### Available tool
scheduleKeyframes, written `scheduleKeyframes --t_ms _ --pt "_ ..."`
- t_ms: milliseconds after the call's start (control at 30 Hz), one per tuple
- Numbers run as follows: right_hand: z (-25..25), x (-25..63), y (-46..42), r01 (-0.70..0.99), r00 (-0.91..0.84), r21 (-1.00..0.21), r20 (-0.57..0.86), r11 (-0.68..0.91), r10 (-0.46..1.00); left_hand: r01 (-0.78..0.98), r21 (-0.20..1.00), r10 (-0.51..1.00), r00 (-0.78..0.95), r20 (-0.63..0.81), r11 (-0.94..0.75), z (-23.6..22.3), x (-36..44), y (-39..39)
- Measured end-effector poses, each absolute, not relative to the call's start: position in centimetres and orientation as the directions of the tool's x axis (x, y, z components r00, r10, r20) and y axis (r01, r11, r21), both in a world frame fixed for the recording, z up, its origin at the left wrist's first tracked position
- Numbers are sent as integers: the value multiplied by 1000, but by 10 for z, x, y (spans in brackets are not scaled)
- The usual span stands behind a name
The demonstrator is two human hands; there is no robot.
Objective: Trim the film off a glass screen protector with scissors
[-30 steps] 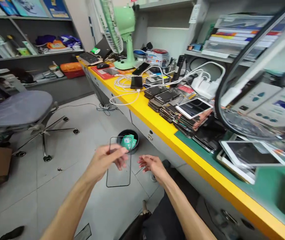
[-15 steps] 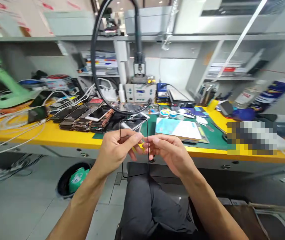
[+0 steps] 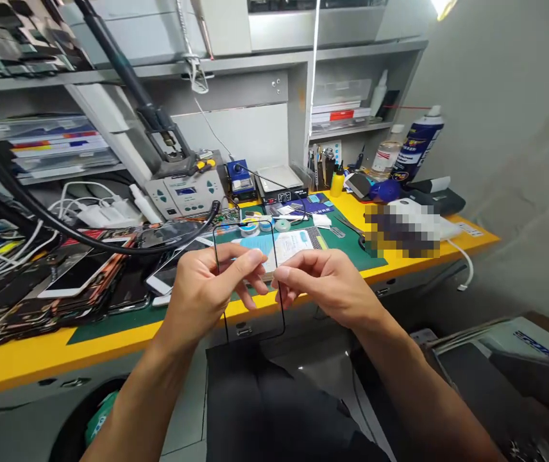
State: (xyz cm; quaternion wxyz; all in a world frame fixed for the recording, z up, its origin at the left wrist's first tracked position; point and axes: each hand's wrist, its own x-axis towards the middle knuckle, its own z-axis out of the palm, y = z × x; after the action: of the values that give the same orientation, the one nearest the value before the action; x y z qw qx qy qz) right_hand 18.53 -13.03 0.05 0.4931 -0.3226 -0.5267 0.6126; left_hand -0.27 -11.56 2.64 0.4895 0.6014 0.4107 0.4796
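just above the near edge of a green work mat [image 3: 346, 256] at a phone repair bench, a person's two bare hands hold up a glass phone screen [image 3: 282, 314] between them, clear of the mat. the pane's long axis runs nearly upright in view, from its far end over the mat down to its near end below the bench's yellow edge, with the top leaning slightly toward the left hand. the left hand [image 3: 207, 292] is the nearer to most of the pane, its thumb and fingers closed across the left side and covering much of the upper half. the right hand [image 3: 325, 285] comes in from the other side, its fingertips [image 3: 277, 277] curled in at the right edge. both appear to be pinching the pane lightly rather than clenching it, and neither has released it. the pane is thin and see-through, with a narrow black border and rounded corners; the mat's contents show through it, and no scratch or mark can be made out. on the mat, behind the pane, lie a printed card [image 3: 284, 250] and small tape rolls [image 3: 250, 228]. at the mat's left end sit stacked phones [image 3: 70, 273], and a blue spray can [image 3: 419, 144] stands well to its far right.
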Motion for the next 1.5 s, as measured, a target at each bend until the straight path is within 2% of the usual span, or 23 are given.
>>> scheduleKeyframes --t_ms 200,333,567,800,1000,1133,1200,1367,1500 --pt "-2 202 -127 -263 5 -951 166 161 986 -45 982 941 280 188 -183 28 35 -88" --pt "-11 211 -123 -320 163 -921 176 221 971 -115 978 951 235 199 -176 24 48 -79" --pt "-15 225 -117 -353 -32 -928 141 121 990 -168 977 961 222 166 -130 23 50 -76" --pt "-10 235 -111 -378 -105 -924 107 60 989 -154 982 963 225 147 -113 25 55 -74" --pt "-3 229 -103 -174 -88 -967 203 185 975 -129 986 967 217 131 -105 24 61 -71" --pt "0 228 -101 92 -11 -952 291 291 957 -86 986 956 244 163 -146 22 61 -66" --pt "1 230 -99 165 -18 -932 326 324 945 -90 988 954 261 148 -129 21 61 -63" --pt "0 234 -94 25 -85 -957 285 288 955 -102 994 955 287 68 -40 23 62 -58" --pt "-7 231 -89 -83 -21 -968 240 238 970 -104 994 959 277 54 -26 23 63 -53"
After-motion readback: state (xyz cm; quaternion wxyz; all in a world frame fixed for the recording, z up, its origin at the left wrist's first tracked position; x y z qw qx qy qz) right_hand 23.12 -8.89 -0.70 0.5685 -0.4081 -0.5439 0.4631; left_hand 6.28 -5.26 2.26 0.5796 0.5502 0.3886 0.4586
